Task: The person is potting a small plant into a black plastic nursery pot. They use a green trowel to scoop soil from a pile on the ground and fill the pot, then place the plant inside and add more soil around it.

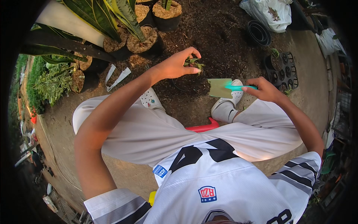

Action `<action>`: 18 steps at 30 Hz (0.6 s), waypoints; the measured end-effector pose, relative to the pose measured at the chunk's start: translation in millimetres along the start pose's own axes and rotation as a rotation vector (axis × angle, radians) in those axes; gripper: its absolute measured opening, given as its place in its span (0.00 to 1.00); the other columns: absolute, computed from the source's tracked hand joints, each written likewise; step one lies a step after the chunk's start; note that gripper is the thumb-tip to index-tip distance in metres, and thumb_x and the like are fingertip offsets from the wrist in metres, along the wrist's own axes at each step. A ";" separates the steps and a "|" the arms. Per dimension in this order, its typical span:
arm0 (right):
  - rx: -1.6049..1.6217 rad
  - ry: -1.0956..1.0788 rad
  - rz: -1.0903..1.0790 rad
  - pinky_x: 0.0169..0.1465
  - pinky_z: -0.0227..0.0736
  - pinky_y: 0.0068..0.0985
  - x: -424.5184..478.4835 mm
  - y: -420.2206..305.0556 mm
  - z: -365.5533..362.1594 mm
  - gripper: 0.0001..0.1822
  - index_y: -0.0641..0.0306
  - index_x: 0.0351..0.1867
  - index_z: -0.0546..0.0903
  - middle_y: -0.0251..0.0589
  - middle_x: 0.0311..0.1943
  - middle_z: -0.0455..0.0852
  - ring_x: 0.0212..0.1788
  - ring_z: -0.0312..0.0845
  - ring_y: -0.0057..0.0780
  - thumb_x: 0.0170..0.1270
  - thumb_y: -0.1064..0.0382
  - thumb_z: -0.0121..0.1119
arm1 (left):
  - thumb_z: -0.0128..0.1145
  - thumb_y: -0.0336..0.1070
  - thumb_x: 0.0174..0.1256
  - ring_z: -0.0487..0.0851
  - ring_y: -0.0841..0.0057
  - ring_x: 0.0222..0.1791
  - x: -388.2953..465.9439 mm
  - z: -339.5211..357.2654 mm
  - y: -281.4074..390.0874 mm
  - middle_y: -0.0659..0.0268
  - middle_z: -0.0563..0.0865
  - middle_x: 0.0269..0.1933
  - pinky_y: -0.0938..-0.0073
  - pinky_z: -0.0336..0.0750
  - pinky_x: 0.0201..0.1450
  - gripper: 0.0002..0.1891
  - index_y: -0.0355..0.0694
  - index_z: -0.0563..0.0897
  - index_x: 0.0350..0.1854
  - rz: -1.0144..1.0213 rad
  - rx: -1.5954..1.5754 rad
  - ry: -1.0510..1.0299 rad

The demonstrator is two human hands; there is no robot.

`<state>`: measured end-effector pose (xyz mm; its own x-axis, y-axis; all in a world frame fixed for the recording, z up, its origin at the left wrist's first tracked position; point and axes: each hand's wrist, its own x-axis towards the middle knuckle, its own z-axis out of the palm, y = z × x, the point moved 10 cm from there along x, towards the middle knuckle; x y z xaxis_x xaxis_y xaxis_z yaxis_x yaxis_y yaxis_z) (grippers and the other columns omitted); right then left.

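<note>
My left hand (179, 63) grips a small leafy seedling (195, 63) between thumb and fingers, above a round black pot (179, 85) whose rim shows only in part against the dark soil. In my right hand (262, 89) is the turquoise handle of a garden trowel (221, 87). The trowel's pale, flat blade points left, its tip at a small heap of dark soil (200, 86) by the pot. The seedling's roots cannot be made out.
Potted snake plants (144, 40) stand at the upper left, near a torn white strip (120, 78). Loose soil (212, 36) covers the ground ahead. Nested black pots (259, 33), a white sack (275, 16) and a black seedling tray (282, 71) lie to the right. A red object (204, 128) sits between my legs.
</note>
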<state>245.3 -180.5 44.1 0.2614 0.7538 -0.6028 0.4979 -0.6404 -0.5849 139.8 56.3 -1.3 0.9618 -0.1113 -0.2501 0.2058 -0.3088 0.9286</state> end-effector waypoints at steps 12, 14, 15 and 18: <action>0.116 -0.197 0.208 0.32 0.63 0.28 23.0 -6.9 23.4 0.34 0.65 0.30 0.86 0.33 0.18 0.74 0.26 0.71 0.22 0.74 0.32 0.55 | 0.69 0.27 0.60 0.85 0.51 0.48 -5.8 -0.8 11.4 0.55 0.82 0.47 0.54 0.81 0.52 0.15 0.39 0.83 0.49 0.156 0.600 0.160; 0.106 -0.195 0.217 0.32 0.63 0.28 20.4 -6.9 25.2 0.34 0.65 0.29 0.86 0.32 0.18 0.74 0.26 0.71 0.22 0.74 0.32 0.54 | 0.68 0.27 0.61 0.85 0.50 0.47 -6.3 -1.9 15.2 0.54 0.81 0.45 0.53 0.80 0.51 0.12 0.38 0.83 0.46 0.184 0.585 0.187; 0.108 -0.191 0.206 0.32 0.64 0.28 19.0 -10.7 24.9 0.33 0.65 0.29 0.86 0.33 0.19 0.75 0.26 0.71 0.22 0.74 0.33 0.55 | 0.67 0.26 0.60 0.85 0.50 0.47 -6.4 -3.1 15.5 0.54 0.81 0.45 0.53 0.80 0.50 0.12 0.38 0.82 0.46 0.205 0.571 0.196; 0.069 -0.132 0.129 0.32 0.65 0.30 12.9 -24.1 20.7 0.30 0.65 0.30 0.87 0.37 0.19 0.77 0.25 0.72 0.24 0.75 0.36 0.57 | 0.67 0.26 0.60 0.85 0.50 0.47 -4.8 -6.5 10.5 0.55 0.82 0.44 0.54 0.80 0.49 0.11 0.38 0.82 0.44 0.201 0.526 0.203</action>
<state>219.6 -158.3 39.2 0.2066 0.6415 -0.7387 0.4081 -0.7427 -0.5309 138.5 59.8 11.4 0.9986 -0.0491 0.0217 -0.0508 -0.7326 0.6787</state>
